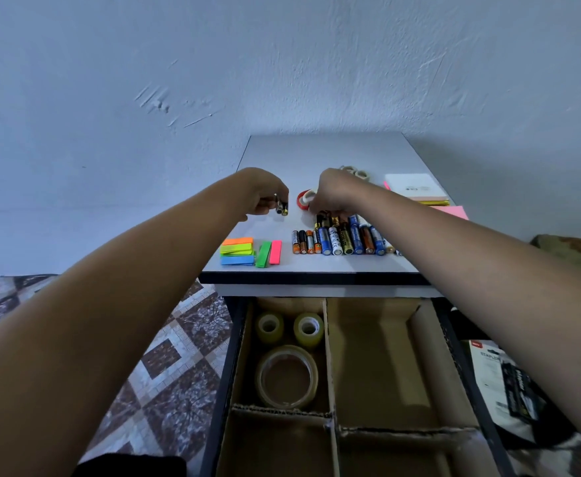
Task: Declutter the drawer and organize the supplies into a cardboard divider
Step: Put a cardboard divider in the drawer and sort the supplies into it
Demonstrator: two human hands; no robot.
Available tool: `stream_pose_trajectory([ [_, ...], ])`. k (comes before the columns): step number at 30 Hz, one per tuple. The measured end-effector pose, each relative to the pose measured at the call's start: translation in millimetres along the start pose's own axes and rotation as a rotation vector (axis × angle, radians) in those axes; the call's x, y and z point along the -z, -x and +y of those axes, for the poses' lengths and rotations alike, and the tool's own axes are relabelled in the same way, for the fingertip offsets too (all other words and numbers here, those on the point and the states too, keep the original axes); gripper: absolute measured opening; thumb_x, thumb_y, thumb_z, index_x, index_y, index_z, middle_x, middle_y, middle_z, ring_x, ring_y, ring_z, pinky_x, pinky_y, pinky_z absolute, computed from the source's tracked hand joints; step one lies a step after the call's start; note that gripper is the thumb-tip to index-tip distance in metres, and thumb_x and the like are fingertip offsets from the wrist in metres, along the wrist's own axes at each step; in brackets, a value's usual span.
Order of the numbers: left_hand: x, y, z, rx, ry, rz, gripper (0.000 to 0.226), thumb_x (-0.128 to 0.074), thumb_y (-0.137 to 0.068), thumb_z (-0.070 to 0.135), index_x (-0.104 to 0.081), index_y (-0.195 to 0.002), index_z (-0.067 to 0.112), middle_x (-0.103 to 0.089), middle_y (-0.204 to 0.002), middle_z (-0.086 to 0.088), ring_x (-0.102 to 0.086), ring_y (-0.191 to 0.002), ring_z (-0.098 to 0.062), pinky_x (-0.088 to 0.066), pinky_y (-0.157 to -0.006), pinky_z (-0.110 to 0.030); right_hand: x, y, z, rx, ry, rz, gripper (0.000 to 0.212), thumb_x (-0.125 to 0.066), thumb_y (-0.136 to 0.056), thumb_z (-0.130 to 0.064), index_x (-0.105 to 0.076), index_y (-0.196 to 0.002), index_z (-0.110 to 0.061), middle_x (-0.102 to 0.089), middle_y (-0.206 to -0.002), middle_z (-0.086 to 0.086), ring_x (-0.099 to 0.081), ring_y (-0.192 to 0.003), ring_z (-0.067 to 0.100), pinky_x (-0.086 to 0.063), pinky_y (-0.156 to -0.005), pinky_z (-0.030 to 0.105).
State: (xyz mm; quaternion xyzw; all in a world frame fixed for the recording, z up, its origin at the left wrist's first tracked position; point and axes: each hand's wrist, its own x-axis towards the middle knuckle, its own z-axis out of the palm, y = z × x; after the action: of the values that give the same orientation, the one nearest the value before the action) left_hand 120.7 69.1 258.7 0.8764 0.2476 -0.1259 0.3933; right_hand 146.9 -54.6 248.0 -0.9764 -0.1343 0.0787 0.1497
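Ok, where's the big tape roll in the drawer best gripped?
From straight above: the big tape roll lies flat, hole up, with divider walls close beside it. Probably hook a finger inside the core and pinch the rim with the thumb.

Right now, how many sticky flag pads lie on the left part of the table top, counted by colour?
Orange pad: 1
Lime pad: 1
Blue pad: 1
Green pad: 1
Pink pad: 1
Total: 5
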Motion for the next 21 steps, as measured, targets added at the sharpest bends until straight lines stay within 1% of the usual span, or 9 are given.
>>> stream_pose_trajectory([
  [2,3,1,-3,0.004,0.016,0.004,0.028,-0.056,-0.089,0.023,-0.046,-0.064,0.016,-0.045,-0.063,0.005,-0.040,-0.056,-0.008,-0.029,-0.083,-0.034,-2,-1,-4,0.009,0.038,0.010,0.036,-0.057,-0.089,-0.015,-0.039,-0.058,-0.010,-0.042,-0.057,0.005,-0.040,-0.048,0.015,-0.031,-0.043,0.022],
  [5,4,1,-7,0.005,0.024,0.005,0.027,-0.056,-0.089,0.024,-0.047,-0.065,0.017,-0.046,-0.063,0.005,-0.041,-0.056,-0.008,-0.030,-0.082,-0.033,-4,-5,-7,0.010,0.029,0.000,0.034,-0.059,-0.088,-0.016,-0.042,-0.059,-0.009,-0.045,-0.058,0.004,-0.042,-0.048,0.014,-0.031,-0.042,0.022],
  [9,6,1,-12,0.006,0.055,0.007,0.026,-0.057,-0.088,0.024,-0.048,-0.066,0.016,-0.047,-0.064,0.004,-0.042,-0.057,-0.007,-0.031,-0.082,-0.034,-6,-8,-7,0.002,0.102,0.045,0.035,-0.058,-0.087,-0.015,-0.037,-0.059,-0.011,-0.038,-0.059,0.003,-0.035,-0.050,0.014,-0.025,-0.044,0.024],
  [11,7,1,-13,0.000,0.063,0.013,0.026,-0.057,-0.088,0.024,-0.048,-0.065,0.015,-0.047,-0.064,0.004,-0.043,-0.058,-0.007,-0.031,-0.082,-0.034,-9,-9,-10,-0.006,0.167,0.013,0.034,-0.062,-0.084,-0.015,-0.039,-0.059,-0.011,-0.041,-0.059,0.003,-0.039,-0.053,0.016,-0.027,-0.044,0.024],
  [13,8,1,-14,-0.003,0.063,0.016,0.026,-0.057,-0.088,0.023,-0.048,-0.065,0.015,-0.047,-0.064,0.004,-0.043,-0.058,-0.007,-0.031,-0.082,-0.034,-14,-10,-13,-0.013,0.192,-0.013,0.036,-0.065,-0.084,-0.021,-0.040,-0.062,-0.010,-0.043,-0.062,0.004,-0.046,-0.062,0.019,-0.030,-0.046,0.024],
  [14,8,2,-15,-0.004,0.066,0.019,0.026,-0.057,-0.088,0.023,-0.048,-0.065,0.015,-0.047,-0.064,0.004,-0.043,-0.058,-0.007,-0.032,-0.082,-0.034,-16,-12,-15,-0.015,0.176,-0.022,0.037,-0.066,-0.084,-0.024,-0.039,-0.063,-0.010,-0.044,-0.063,0.004,-0.047,-0.063,0.020,-0.030,-0.047,0.024],
  [18,8,3,-18,-0.020,0.087,0.031,0.025,-0.058,-0.087,0.022,-0.048,-0.065,0.016,-0.047,-0.065,0.005,-0.043,-0.058,-0.008,-0.033,-0.082,-0.033,-21,-17,-24,-0.049,0.105,-0.044,0.035,-0.067,-0.083,-0.026,-0.043,-0.064,-0.010,-0.047,-0.063,0.004,-0.043,-0.054,0.015,-0.032,-0.047,0.025],
  [21,10,4,-20,-0.025,0.118,0.041,0.025,-0.058,-0.087,0.020,-0.048,-0.065,0.016,-0.047,-0.065,0.004,-0.044,-0.059,-0.008,-0.036,-0.081,-0.033,-22,-16,-26,-0.073,0.063,-0.042,0.032,-0.067,-0.080,-0.020,-0.043,-0.060,-0.011,-0.049,-0.057,0.003,-0.044,-0.049,0.014,-0.033,-0.046,0.022],
])
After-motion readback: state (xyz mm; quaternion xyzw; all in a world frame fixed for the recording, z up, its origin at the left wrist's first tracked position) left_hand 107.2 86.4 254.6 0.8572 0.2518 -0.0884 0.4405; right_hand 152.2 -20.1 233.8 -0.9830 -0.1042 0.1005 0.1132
